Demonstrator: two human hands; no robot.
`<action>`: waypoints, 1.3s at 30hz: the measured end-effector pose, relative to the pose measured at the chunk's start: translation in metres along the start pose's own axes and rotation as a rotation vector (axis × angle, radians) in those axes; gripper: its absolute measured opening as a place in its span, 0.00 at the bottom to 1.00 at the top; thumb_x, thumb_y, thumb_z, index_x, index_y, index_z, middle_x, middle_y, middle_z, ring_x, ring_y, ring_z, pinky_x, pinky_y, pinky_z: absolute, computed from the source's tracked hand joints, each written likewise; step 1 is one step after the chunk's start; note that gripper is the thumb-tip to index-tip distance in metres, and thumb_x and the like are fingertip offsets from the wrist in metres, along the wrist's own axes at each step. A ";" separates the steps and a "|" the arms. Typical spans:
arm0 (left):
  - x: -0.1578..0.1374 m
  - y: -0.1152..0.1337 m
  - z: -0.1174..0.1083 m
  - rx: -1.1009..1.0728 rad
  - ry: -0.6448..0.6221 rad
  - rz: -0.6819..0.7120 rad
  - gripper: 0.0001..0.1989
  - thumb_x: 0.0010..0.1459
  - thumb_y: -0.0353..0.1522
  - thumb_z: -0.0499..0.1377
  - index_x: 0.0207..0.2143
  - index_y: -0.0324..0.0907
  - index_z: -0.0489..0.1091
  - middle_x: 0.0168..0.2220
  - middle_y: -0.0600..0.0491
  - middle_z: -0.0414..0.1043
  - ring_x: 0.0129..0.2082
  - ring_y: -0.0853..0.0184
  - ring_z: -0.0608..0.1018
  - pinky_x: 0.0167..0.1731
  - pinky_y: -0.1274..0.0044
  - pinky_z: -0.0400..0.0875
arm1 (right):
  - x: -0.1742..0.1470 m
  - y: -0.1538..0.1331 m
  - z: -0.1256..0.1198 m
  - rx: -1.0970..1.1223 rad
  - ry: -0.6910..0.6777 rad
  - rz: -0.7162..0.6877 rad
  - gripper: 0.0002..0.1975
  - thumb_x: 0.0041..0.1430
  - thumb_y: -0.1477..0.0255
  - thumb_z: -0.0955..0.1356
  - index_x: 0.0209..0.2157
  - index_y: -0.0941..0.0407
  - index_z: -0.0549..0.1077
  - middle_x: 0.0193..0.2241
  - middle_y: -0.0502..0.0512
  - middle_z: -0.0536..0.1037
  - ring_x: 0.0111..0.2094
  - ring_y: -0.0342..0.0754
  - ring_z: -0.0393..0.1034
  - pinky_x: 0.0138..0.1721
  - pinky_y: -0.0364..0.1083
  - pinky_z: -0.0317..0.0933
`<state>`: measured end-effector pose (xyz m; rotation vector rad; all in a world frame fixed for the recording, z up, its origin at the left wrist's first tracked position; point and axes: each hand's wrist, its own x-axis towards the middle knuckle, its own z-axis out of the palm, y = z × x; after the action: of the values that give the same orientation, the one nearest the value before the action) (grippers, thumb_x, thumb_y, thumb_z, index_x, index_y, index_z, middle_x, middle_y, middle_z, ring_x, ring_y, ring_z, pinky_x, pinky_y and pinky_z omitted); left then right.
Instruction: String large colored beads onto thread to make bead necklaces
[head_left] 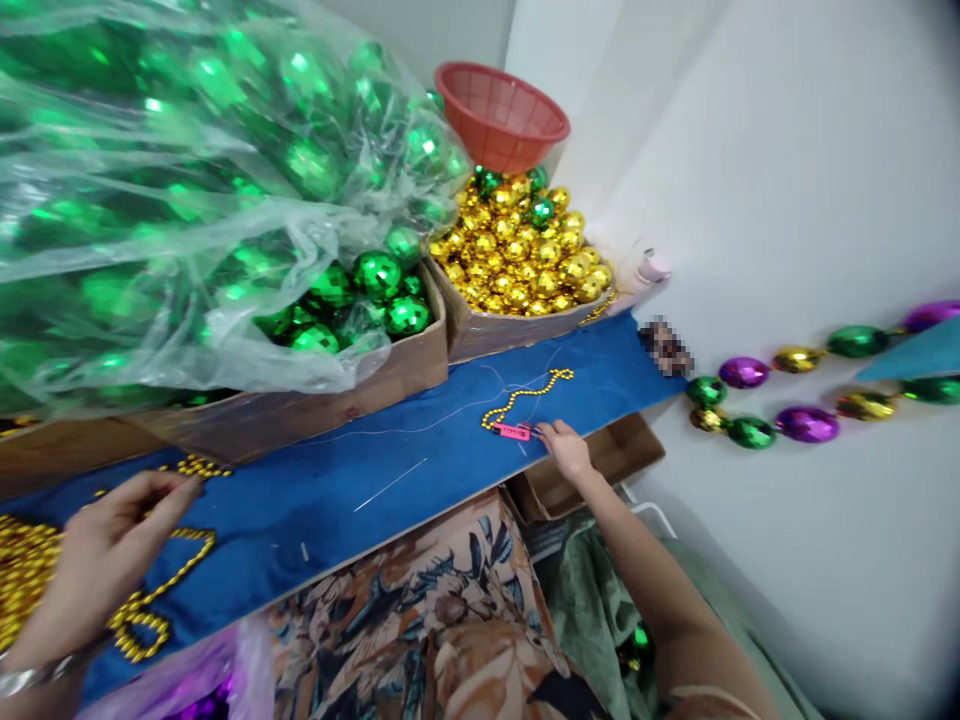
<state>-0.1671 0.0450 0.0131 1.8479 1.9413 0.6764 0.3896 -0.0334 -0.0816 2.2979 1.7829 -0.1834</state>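
My left hand (112,550), with a metal band at the wrist, hovers at the left over the blue tabletop, thumb and fingertips pinched together. What lies in the pinch is too small to make out. Gold bead strings (196,467) show just behind the fingertips, and a looped gold string (142,632) lies beneath the hand. At the table's front edge, my right hand (566,450) has its fingers closed at the end of a pink lighter (511,432). A short gold bead strand (523,392) runs from beside the lighter toward the back.
A needle-like rod (390,485) and thin threads lie on the blue cloth (450,440). Cardboard boxes hold green balls (377,275) under plastic and gold balls (517,250). A red basket (502,115) sits behind. Multicoloured bead garlands (806,424) hang right.
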 end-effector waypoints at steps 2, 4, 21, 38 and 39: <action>-0.001 0.010 -0.002 -0.081 -0.050 -0.016 0.18 0.49 0.48 0.56 0.29 0.42 0.70 0.23 0.57 0.69 0.24 0.68 0.70 0.23 0.80 0.64 | 0.000 -0.001 -0.008 0.027 0.016 0.008 0.14 0.67 0.72 0.59 0.49 0.54 0.71 0.43 0.61 0.72 0.38 0.49 0.71 0.39 0.46 0.65; -0.004 0.015 -0.006 -0.141 -0.062 -0.023 0.17 0.49 0.46 0.57 0.29 0.41 0.69 0.24 0.57 0.69 0.25 0.69 0.69 0.25 0.80 0.63 | 0.002 -0.008 -0.021 0.057 0.056 0.003 0.17 0.66 0.77 0.56 0.52 0.59 0.69 0.45 0.66 0.71 0.40 0.52 0.71 0.41 0.48 0.64; -0.011 0.037 -0.031 -0.105 -0.011 0.025 0.16 0.51 0.45 0.56 0.29 0.41 0.69 0.23 0.58 0.67 0.24 0.71 0.68 0.23 0.81 0.62 | 0.034 -0.230 -0.049 0.160 -0.052 -0.565 0.18 0.69 0.60 0.56 0.47 0.54 0.71 0.44 0.60 0.72 0.43 0.50 0.72 0.40 0.45 0.64; -0.024 -0.013 0.120 0.588 -0.302 0.512 0.17 0.63 0.35 0.44 0.31 0.43 0.70 0.29 0.49 0.72 0.31 0.62 0.74 0.30 0.74 0.64 | 0.097 -0.097 -0.051 0.149 -0.167 -0.257 0.16 0.64 0.64 0.66 0.49 0.58 0.69 0.47 0.57 0.72 0.44 0.49 0.70 0.45 0.53 0.67; -0.025 -0.014 0.121 0.599 -0.292 0.501 0.16 0.63 0.35 0.44 0.32 0.43 0.71 0.30 0.48 0.72 0.32 0.62 0.74 0.31 0.74 0.65 | 0.098 -0.097 -0.051 0.157 -0.172 -0.263 0.16 0.64 0.64 0.66 0.49 0.59 0.69 0.47 0.57 0.72 0.44 0.49 0.70 0.44 0.53 0.67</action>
<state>-0.1070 0.0306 -0.0953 2.6592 1.5952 -0.0885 0.3187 0.0944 -0.0650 2.0624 2.0351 -0.5665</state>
